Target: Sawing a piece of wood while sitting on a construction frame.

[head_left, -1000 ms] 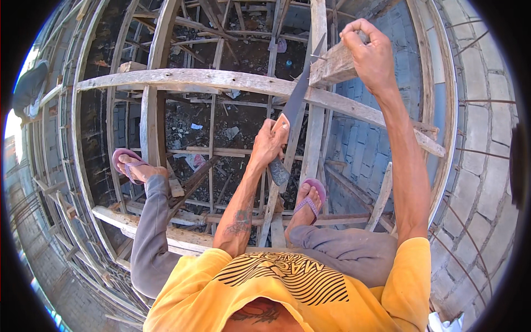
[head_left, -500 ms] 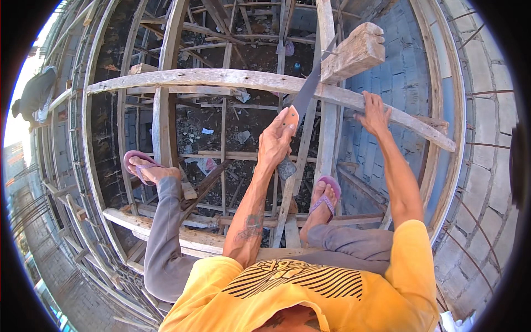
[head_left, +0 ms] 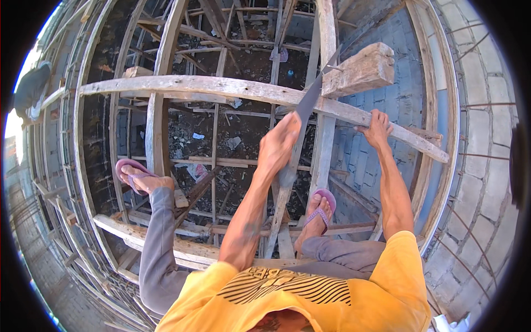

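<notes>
My left hand (head_left: 280,143) grips the handle of a hand saw, slightly blurred. Its long dark blade (head_left: 312,94) points up and right, crossing the long wooden beam (head_left: 232,88) beside a short weathered timber block (head_left: 359,69) with a nail (head_left: 334,67) sticking out near its left end. My right hand (head_left: 376,130) has its fingers hooked over the right part of the long beam, below the block.
A lattice of timber battens (head_left: 163,50) lies over dark, rubble-strewn ground (head_left: 232,138). My sandalled feet (head_left: 138,177) rest among the timbers. Concrete block walls (head_left: 470,193) with protruding rebar (head_left: 481,156) stand right. At far left, a person's dark-clothed body (head_left: 33,88) is partly visible.
My right hand has left the top of the short block and moved down onto the long beam. My left hand still holds the saw and has shifted slightly up and right.
</notes>
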`<act>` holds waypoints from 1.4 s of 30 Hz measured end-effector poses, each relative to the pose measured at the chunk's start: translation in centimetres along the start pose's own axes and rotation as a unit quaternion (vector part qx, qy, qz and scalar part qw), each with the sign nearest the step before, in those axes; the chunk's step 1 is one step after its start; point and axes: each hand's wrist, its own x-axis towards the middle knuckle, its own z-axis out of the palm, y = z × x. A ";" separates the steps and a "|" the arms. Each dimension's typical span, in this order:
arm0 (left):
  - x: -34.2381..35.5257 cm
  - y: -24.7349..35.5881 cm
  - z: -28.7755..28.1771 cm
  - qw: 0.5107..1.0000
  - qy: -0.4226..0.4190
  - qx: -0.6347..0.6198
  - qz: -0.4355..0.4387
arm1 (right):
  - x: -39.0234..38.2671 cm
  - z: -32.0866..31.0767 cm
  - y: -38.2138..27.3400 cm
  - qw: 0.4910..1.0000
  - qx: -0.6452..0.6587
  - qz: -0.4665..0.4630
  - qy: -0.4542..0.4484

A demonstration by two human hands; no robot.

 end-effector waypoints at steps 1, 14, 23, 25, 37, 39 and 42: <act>2.5 -0.6 0.5 0.998 0.022 0.030 0.046 | 0.3 0.3 -1.0 1.000 0.000 -0.019 -0.004; -6.1 -3.5 -1.3 0.999 -0.004 -0.043 -0.023 | -0.5 0.5 0.9 0.998 -0.046 0.005 0.048; -6.3 -4.2 -0.1 0.999 0.007 -0.044 -0.008 | -0.1 0.3 1.4 0.999 -0.035 0.011 0.017; -9.9 -4.7 -2.5 0.987 -0.018 -0.110 -0.113 | -0.8 0.2 2.9 0.998 -0.047 0.025 0.033; -1.8 -0.9 1.2 0.995 -0.034 -0.080 -0.055 | 0.0 0.0 0.6 0.999 -0.021 0.027 -0.013; -6.6 -5.3 -0.6 0.995 -0.003 -0.102 -0.013 | -0.4 0.3 1.0 0.999 -0.037 0.028 0.014; -10.4 -3.2 -3.0 0.990 -0.028 -0.081 -0.115 | -0.8 0.4 2.0 0.997 -0.044 0.026 0.060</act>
